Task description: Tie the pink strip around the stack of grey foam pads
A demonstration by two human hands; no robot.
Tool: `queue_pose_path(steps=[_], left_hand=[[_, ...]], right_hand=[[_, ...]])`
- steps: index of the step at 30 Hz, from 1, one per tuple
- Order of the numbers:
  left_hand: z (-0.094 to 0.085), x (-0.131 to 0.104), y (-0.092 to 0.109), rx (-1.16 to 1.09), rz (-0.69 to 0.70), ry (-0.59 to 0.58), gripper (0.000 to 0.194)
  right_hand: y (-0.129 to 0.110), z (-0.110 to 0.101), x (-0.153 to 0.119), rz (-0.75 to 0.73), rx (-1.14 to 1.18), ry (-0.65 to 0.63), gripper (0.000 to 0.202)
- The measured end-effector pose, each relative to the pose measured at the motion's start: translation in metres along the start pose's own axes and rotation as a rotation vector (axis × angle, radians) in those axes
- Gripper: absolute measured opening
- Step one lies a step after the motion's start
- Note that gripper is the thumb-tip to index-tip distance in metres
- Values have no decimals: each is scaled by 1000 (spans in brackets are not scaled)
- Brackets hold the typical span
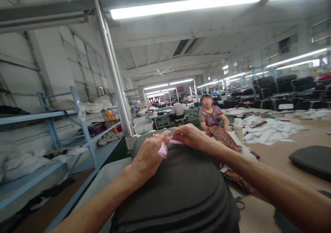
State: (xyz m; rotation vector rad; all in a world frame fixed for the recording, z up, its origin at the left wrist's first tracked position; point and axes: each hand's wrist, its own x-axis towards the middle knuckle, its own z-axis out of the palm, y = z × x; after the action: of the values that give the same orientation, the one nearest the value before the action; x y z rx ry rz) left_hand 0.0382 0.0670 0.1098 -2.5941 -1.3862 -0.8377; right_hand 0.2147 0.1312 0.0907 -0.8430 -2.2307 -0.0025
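Observation:
A stack of dark grey padded pieces, rounded at the corners, stands right in front of me. Over its far end both my hands work close together on a thin pink strip. My left hand, with a ring on one finger, is closed around the strip, and a loose pink end sticks out beside the thumb. My right hand pinches the strip's other part, its fingertips close to the left ones. The fingertips partly hide the strip, and I cannot tell whether it is tied around anything.
Blue metal shelving with bags and folded goods stands on the left beside a white post. At right, a brown table bears white scraps, a beige bottle and a dark pad. A co-worker sits across with patterned cloth.

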Motion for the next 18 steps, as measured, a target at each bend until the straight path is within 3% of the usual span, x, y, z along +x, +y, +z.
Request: queue_pose_path(steps=[3, 5, 8, 12, 15, 18], left_hand=[[1, -5, -6, 166, -53, -47, 38], [2, -3, -13, 129, -77, -70, 38], [1, 2, -23, -220, -80, -121, 43], [-6, 10, -29, -671, -60, -307, 43], [-7, 13, -28, -704, -118, -322, 35], [-6, 11, -25, -409, -41, -190, 27]], right_hand=[[-6, -2, -1, -55, -52, 71, 23], [-15, -7, -1, -106, -84, 107, 24], [-32, -17, -6, -194, -132, 133, 25], [-45, -26, -18, -321, -115, 69, 28], [-37, -26, -16, -255, 148, -51, 28], [-17, -19, -2, -36, 475, -43, 32]])
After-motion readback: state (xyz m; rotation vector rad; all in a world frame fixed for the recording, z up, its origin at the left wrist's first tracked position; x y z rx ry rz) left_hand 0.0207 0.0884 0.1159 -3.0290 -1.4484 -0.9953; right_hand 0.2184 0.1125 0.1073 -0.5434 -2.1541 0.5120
